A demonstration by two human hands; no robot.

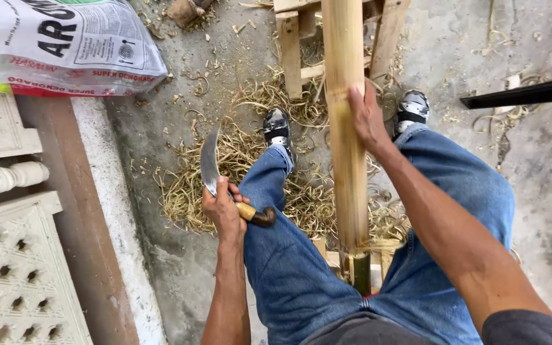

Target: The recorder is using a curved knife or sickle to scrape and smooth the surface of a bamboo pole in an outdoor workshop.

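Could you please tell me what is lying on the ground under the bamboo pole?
Under the bamboo pole lies a heap of pale shavings on the concrete, with a wooden stand at its far end. The right hand grips it; the pole and legs hide the ground directly beneath.

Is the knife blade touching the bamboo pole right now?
Apart. The head view shows the knife held out to the side in the left hand, with a jeans leg and shavings between it and the bamboo pole.

A bamboo pole (345,128) stands between the knees, shavings (244,172) beneath, a sack (65,45) far left.
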